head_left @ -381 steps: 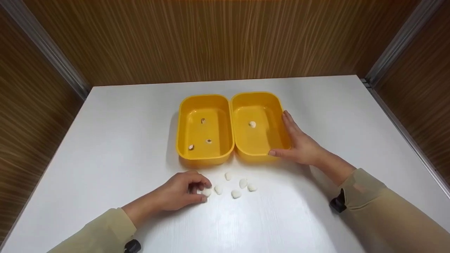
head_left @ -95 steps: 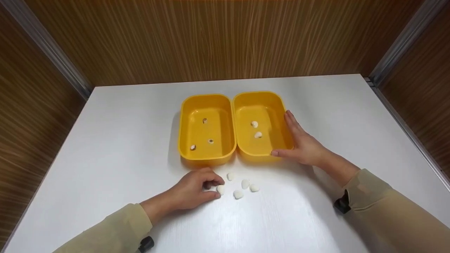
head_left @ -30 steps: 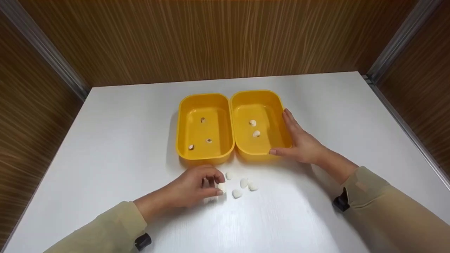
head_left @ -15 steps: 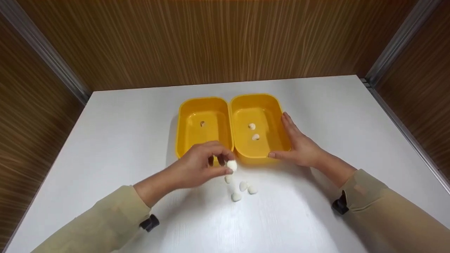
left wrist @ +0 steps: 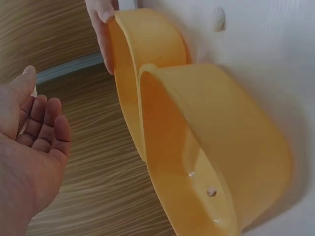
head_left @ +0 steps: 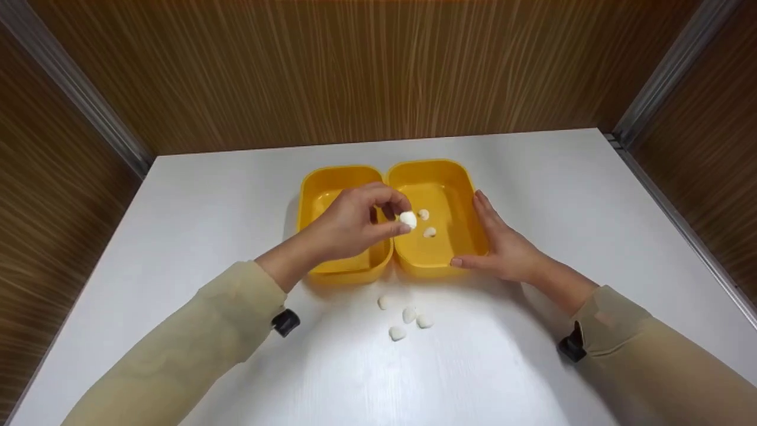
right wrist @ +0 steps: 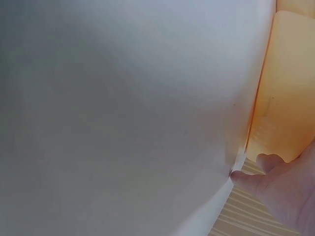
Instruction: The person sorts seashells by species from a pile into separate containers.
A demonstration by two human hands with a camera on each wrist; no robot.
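Observation:
In the head view my left hand [head_left: 352, 225] pinches a small white shell-like piece [head_left: 408, 219] between thumb and fingers. It hovers above the seam of two yellow containers, the piece over the inner side of the right container [head_left: 437, 254]. Two pale shell-like pieces [head_left: 430, 232] lie on that container's floor. My right hand [head_left: 505, 251] rests against it, straight fingers along the right wall and thumb at the front rim. My left hand and forearm cover much of the left container [head_left: 349, 277]. The left wrist view shows a small brownish-white piece [left wrist: 211, 191] inside it.
Several loose white pieces [head_left: 397, 333] lie on the white table [head_left: 520, 378] in front of the containers. Wood-grain panels [head_left: 378, 71] stand behind and at both sides. The two containers stand side by side.
My left hand has lifted one white piece off the table and carried it forward and to the right, above the containers. Earlier, a second piece came into the right container. My right hand stays put.

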